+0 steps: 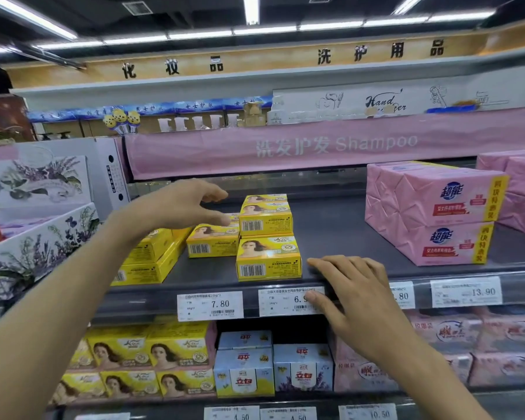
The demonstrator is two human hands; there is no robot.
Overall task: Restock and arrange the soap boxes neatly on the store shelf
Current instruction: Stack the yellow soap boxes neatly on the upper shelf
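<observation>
At the far left a flower-printed carton [37,189] stands beside the shelf [340,231]. The left hand [188,204] hovers wide, holding nothing, just above the yellow soap boxes [212,244], which sit on that dark shelf: a slanted row at the left, one lone box in the middle, a two-high stack [267,241] to its right near the front edge. I'd judge the lone box wants taking by its sides and squaring against the stack, barcode faces flush with the edge, and the slanted row turning to match. The right hand [355,286] lies flat and empty on the shelf lip, thumb over a price tag [285,301]. Further right, well apart, stand pink soap packs [431,213]. More boxed soap [179,359] fills the tier below. A pink shampoo banner [315,147] hangs above the lot, and strip lights [250,9] run across the dark ceiling
</observation>
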